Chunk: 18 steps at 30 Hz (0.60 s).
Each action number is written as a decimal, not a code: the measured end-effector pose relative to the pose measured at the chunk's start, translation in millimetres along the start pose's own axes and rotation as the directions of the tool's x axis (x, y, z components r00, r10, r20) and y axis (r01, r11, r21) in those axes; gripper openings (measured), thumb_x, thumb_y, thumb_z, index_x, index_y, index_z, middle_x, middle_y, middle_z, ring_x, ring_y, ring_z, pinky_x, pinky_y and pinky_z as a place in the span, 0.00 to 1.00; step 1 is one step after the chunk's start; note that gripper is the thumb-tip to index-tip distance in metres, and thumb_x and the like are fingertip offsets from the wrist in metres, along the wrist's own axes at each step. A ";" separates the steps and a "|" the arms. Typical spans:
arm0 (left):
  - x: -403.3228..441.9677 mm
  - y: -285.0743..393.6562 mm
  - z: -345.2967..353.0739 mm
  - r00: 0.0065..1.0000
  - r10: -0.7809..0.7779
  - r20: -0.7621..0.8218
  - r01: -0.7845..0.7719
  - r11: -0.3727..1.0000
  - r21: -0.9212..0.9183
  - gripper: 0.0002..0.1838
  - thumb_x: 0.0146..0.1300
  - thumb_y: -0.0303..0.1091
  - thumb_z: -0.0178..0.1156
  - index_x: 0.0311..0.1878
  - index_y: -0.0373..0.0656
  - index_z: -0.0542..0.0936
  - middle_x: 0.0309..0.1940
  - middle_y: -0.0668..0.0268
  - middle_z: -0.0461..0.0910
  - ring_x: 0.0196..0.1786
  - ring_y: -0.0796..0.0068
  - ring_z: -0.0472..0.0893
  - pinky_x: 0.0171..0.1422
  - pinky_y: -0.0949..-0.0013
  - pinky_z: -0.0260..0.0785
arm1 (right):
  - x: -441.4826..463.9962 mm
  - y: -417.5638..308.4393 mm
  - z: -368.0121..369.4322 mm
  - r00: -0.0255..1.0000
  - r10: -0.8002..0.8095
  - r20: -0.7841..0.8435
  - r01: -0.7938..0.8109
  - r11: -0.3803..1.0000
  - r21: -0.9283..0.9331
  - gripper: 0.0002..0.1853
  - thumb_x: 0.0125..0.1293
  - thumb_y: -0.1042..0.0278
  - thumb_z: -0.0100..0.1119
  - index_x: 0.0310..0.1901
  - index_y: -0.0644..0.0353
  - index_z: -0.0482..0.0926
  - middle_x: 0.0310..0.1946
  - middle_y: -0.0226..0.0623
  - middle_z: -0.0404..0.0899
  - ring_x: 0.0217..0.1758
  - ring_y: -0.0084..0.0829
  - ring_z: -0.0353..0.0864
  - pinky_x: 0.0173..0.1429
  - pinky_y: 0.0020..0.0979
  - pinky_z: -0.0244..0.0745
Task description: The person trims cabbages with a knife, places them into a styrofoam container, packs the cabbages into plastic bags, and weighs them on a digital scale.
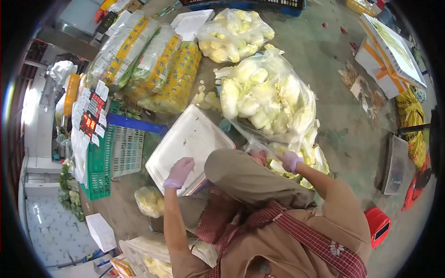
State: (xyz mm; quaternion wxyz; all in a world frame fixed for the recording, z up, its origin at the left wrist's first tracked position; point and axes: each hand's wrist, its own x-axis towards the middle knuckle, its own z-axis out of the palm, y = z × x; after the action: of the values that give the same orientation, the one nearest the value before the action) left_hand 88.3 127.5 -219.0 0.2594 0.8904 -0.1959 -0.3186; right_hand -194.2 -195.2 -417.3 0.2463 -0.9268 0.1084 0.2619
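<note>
My left hand (180, 171), in a pale purple glove, is over the near part of a white foam box or lid (190, 139); its fingers are curled together with nothing visible in them. My right hand (291, 161), gloved too, is at the near end of a large clear plastic bag (278, 99) full of pale yellow-green cabbages. Its fingers are closed beside the loose leaves, and what they grip is too small to make out. Loose cabbage leaves (319, 162) lie just right of this hand.
A second cabbage bag (234, 34) lies beyond. Long wrapped bundles (174, 76) are at the upper left, above a green crate (98, 167) and a blue bar (136, 123). A small bag (149, 202) sits left of my legs. Foam boxes (378, 69) and a red object (378, 225) are right.
</note>
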 end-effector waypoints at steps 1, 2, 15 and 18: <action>-3.8 -11.1 -1.8 0.999 -0.031 0.021 0.032 0.999 -0.029 0.18 0.62 0.41 0.54 0.48 0.37 0.78 0.37 0.61 0.80 0.42 0.74 0.77 0.49 0.72 0.68 | -0.6 10.7 16.8 0.997 0.078 0.019 -0.078 0.997 0.001 0.28 0.50 0.69 0.53 0.57 0.55 0.69 0.52 0.50 0.72 0.47 0.52 0.77 0.51 0.43 0.73; -7.5 -19.5 -4.3 0.998 -0.060 0.023 0.062 0.994 -0.094 0.18 0.62 0.41 0.54 0.47 0.36 0.78 0.34 0.64 0.79 0.39 0.77 0.76 0.47 0.74 0.67 | 2.5 29.9 47.8 0.998 0.029 -0.050 -0.029 0.999 -0.017 0.28 0.50 0.71 0.53 0.57 0.55 0.69 0.61 0.53 0.63 0.51 0.52 0.76 0.53 0.42 0.73; -134.2 -126.6 -26.3 0.834 -0.437 -0.338 0.009 0.622 -0.783 0.17 0.60 0.37 0.57 0.49 0.38 0.77 0.41 0.64 0.78 0.45 0.72 0.79 0.49 0.72 0.71 | 1.5 -5.6 -17.8 0.885 -0.071 -0.460 0.221 0.934 0.281 0.11 0.61 0.68 0.52 0.42 0.62 0.79 0.44 0.50 0.77 0.48 0.47 0.77 0.51 0.39 0.73; -172.6 -165.9 3.0 0.722 -0.583 -0.373 -0.019 0.522 -0.853 0.13 0.59 0.36 0.57 0.44 0.40 0.78 0.37 0.67 0.79 0.38 0.76 0.79 0.47 0.75 0.72 | 23.0 20.2 2.8 0.864 0.029 -0.502 0.265 0.822 0.503 0.11 0.62 0.72 0.52 0.45 0.64 0.78 0.44 0.45 0.77 0.48 0.39 0.78 0.48 0.32 0.74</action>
State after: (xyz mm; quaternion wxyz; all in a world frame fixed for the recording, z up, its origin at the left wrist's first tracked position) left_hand -7.6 346.0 -238.0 0.6253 0.7397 0.2282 -0.0985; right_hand -182.8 -212.8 -439.8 0.4858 -0.8546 0.1789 -0.0404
